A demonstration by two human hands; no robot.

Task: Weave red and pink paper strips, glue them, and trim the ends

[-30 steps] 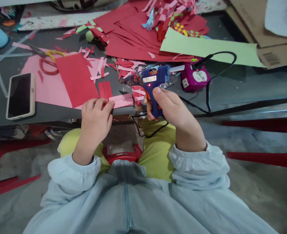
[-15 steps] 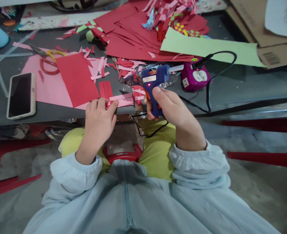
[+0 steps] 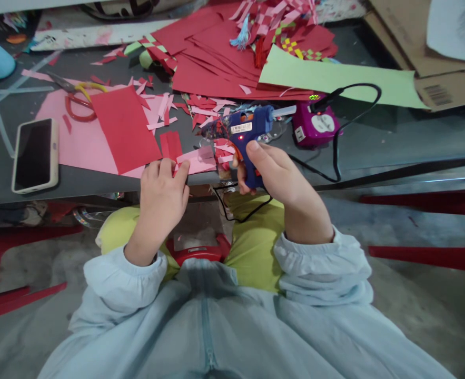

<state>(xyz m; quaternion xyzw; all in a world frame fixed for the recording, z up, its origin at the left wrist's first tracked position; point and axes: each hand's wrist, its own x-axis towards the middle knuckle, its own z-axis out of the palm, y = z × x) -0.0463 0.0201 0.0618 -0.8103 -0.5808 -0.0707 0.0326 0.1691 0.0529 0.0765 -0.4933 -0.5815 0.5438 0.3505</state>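
My right hand (image 3: 274,169) is wrapped around the handle of a blue hot glue gun (image 3: 246,126). The gun lies level, its nozzle toward the left, a clear glue stick out of its back and a red light lit on its side. Closed at the table's front edge, my left hand (image 3: 164,187) has its fingertips on a folded pink paper strip (image 3: 198,159); part of the strip is under them. A red paper strip (image 3: 171,145) crosses it just above the fingers. The nozzle is above and to the right of these strips, apart from them.
A phone (image 3: 35,155), scissors (image 3: 80,102) and a red paper sheet (image 3: 127,129) lie at the left. Paper scraps and red sheets (image 3: 212,58) fill the back. A purple power adapter (image 3: 315,123) with a black cord stands right, near a green sheet (image 3: 335,76) and cardboard (image 3: 439,87).
My left hand has shifted very slightly to the right, its fingertips still on the pink strip. My right hand and the glue gun stay almost in place.
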